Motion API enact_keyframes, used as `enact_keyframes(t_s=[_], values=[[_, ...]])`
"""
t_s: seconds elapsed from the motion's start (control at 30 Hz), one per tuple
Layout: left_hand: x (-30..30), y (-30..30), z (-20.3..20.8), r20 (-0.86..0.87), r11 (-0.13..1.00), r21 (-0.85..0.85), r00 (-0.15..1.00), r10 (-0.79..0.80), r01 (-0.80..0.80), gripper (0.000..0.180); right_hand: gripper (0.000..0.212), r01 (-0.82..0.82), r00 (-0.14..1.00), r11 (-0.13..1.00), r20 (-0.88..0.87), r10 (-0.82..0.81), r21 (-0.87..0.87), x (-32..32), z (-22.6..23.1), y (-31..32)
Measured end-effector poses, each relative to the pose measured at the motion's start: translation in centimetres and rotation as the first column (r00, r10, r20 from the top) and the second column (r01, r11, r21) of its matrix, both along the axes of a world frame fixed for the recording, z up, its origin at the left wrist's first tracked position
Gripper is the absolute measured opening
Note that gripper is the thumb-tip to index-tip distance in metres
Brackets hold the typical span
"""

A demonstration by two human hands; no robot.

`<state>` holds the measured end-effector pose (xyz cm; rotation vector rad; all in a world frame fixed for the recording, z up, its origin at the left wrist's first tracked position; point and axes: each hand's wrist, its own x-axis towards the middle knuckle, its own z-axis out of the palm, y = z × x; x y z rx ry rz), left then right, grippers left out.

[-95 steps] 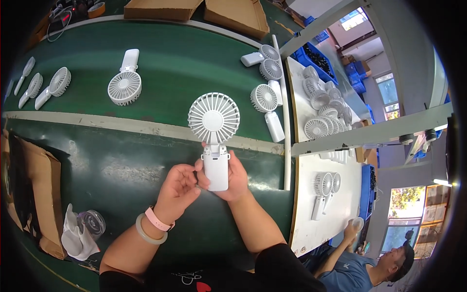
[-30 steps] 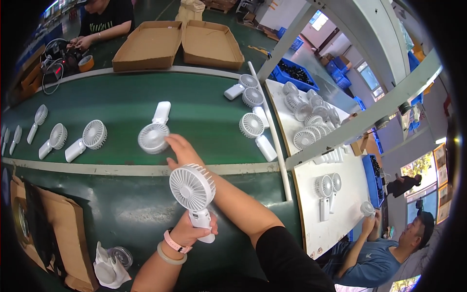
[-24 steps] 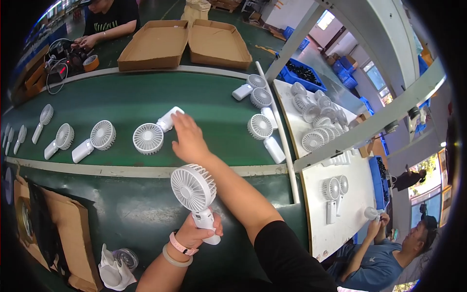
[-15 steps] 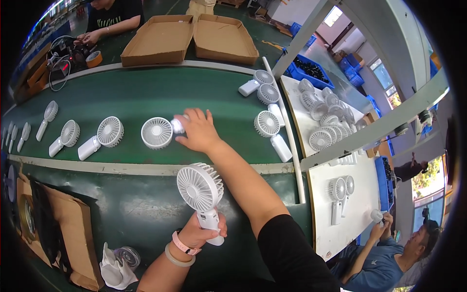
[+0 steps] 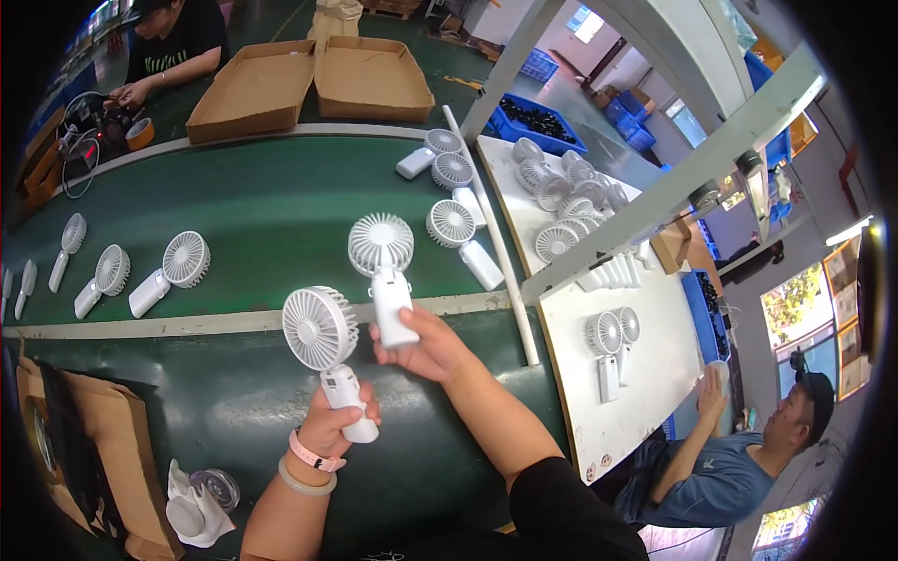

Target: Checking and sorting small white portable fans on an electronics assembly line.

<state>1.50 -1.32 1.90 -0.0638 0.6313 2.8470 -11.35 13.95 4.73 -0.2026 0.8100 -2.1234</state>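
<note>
My left hand [image 5: 339, 416] is closed around the handle of a white handheld fan [image 5: 320, 329], its round grille tilted up and to the left. Just right of it, my right hand [image 5: 426, 344] grips the handle of a second white handheld fan [image 5: 382, 245] with the head upright. The two fans are close together above the near edge of the green conveyor belt [image 5: 271, 178]. Several more white fans lie on the belt, among them one [image 5: 186, 260] to the left and one [image 5: 452, 224] near the belt's right end.
Beyond the white rail [image 5: 496, 229], a white table [image 5: 580, 411] carries many fans. One person [image 5: 720, 477] works there, another [image 5: 178, 42] at the far left. Open cardboard trays [image 5: 374, 79] stand behind the belt. A cardboard box [image 5: 112, 430] and a white cloth [image 5: 192, 505] lie near left.
My right hand has picked a fan off the belt and brought it nearer, beside the one in my left hand. The whole view has shifted, so the surroundings sit further left.
</note>
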Motion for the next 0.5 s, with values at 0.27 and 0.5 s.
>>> enact_keyframes(t_s=[0.27,0.5], values=[[-0.2,0.0,-0.1,0.058,0.989,-0.147,0.998,0.035,-0.026,0.036,0.052,0.084,0.990,0.976,0.128,-0.059,-0.201,2.6,-3.1,1.0],[-0.1,0.2,0.2,0.103,0.991,-0.108,0.991,0.085,-0.074,0.042,0.048,0.067,0.998,0.983,0.029,-0.063,-0.173,2.5,-2.2,0.7]])
